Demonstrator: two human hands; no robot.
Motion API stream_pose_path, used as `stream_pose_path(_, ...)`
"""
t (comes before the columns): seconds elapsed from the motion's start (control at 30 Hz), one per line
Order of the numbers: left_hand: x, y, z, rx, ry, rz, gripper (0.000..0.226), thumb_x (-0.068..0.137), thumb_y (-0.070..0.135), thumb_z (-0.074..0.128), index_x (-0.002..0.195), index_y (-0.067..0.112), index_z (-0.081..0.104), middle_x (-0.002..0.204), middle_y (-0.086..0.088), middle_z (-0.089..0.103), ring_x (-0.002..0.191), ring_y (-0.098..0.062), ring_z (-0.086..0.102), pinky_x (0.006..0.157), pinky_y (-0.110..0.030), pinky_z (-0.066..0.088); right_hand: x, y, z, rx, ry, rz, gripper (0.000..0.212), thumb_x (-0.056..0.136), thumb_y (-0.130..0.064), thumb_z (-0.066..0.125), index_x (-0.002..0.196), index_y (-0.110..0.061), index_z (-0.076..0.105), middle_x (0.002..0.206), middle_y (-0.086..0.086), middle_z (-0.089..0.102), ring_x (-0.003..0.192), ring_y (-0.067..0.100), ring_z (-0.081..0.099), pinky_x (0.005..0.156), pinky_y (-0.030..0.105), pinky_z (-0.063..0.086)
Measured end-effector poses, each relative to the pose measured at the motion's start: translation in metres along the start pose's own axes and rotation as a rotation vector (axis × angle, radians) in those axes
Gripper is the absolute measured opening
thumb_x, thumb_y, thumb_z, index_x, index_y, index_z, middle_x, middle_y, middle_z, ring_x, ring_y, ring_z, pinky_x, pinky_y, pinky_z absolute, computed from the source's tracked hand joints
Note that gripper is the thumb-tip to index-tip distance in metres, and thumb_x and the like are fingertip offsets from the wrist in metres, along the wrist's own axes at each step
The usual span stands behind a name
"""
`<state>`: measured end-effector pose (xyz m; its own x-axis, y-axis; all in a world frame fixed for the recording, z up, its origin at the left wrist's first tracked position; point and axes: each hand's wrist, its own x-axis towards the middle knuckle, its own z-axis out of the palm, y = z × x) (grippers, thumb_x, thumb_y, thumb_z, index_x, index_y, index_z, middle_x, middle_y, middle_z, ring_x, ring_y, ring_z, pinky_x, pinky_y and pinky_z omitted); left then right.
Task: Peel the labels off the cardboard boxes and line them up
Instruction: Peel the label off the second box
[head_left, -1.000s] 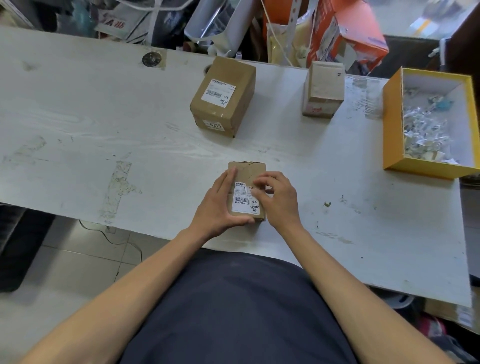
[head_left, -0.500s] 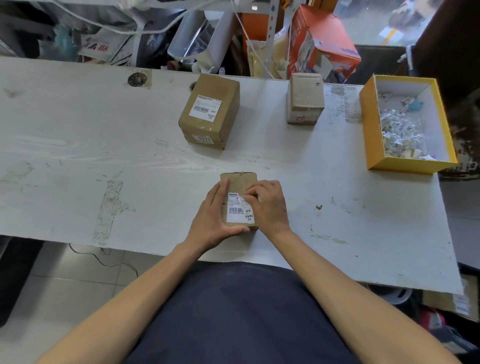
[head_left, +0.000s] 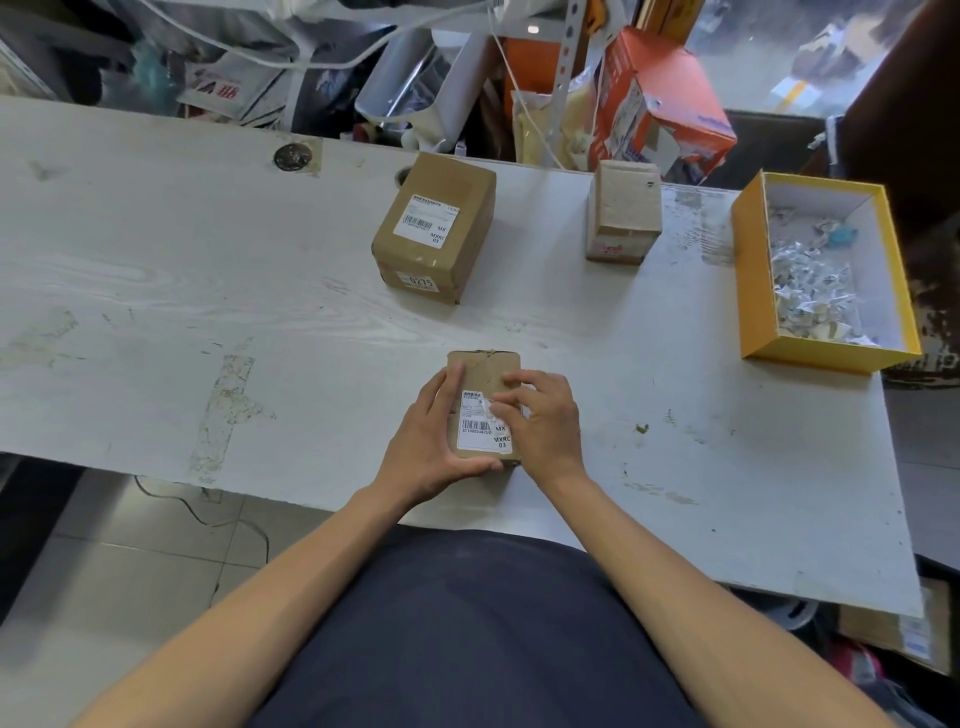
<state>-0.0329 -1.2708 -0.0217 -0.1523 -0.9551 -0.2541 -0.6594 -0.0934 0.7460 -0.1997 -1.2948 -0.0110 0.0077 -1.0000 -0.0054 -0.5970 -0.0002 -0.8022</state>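
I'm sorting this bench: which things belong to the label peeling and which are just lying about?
Job: small box in both hands, left, right; its label; labelled box; bare box; yellow tray of scraps.
Lying about: orange carton, newspaper, cables.

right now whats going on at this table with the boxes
A person is working on a small cardboard box at the near edge of the white table. The left hand steadies it from the side while the right hand picks at the upper right corner of its white label, which is mostly still stuck down. A larger labelled box and a bare-topped box wait farther back, beside a yellow tray of paper scraps.
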Motion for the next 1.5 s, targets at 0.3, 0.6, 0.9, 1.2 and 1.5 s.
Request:
stream_pose_path(0.3,0.0,0.0,0.001,0.009,0.007,0.004,0.127,0.054,0.067,0.078,0.153,0.045,0.001,0.16,0.01,0.017,0.144,-0.01,0.026,0.114,-0.039,0.036,-0.001,0.004,0.005,-0.175,0.031,-0.23,0.006,0.085,-0.011,0.065,0.08,-0.013,0.067,0.093,-0.006,0.068,0.097,0.018,0.05,0.077,0.024,0.046)
stream_pose_path(0.6,0.0,0.0,0.002,0.006,0.007,0.001,0.127,0.055,0.066,0.078,0.153,0.044,0.001,0.16,0.01,0.017,0.143,-0.011,0.028,0.112,-0.041,0.038,0.003,0.005,-0.006,0.114,-0.118,0.027,0.014,0.077,-0.014,0.075,0.079,-0.025,0.067,0.111,-0.019,0.058,0.115,0.008,0.036,0.092,0.0,0.023)
stream_pose_path(0.9,0.001,-0.001,0.003,0.004,0.004,-0.004,0.128,0.055,0.066,0.079,0.153,0.044,0.0,0.16,0.01,0.015,0.143,-0.012,0.028,0.113,-0.042,0.037,0.002,-0.003,-0.009,0.096,-0.122,0.052,0.013,0.079,-0.012,0.073,0.077,-0.024,0.068,0.086,-0.021,0.064,0.104,0.012,0.045,0.081,0.003,0.031)
stream_pose_path(1.2,0.001,-0.001,0.003,0.006,0.009,-0.007,0.127,0.054,0.068,0.077,0.154,0.041,0.003,0.16,0.01,0.016,0.145,-0.01,0.025,0.115,-0.041,0.035,0.004,-0.003,-0.01,0.106,-0.145,0.109,0.021,0.08,-0.015,0.072,0.074,-0.032,0.061,0.092,-0.031,0.061,0.127,0.012,0.031,0.106,0.04,0.033)
stream_pose_path(1.5,0.001,-0.002,0.004,-0.001,0.008,-0.004,0.128,0.053,0.069,0.077,0.154,0.042,0.002,0.161,0.011,0.016,0.145,-0.011,0.026,0.114,-0.043,0.035,0.002,-0.01,-0.012,0.083,-0.152,0.121,0.023,0.083,-0.018,0.071,0.072,-0.033,0.058,0.099,-0.025,0.061,0.132,0.013,0.029,0.107,0.047,0.031)
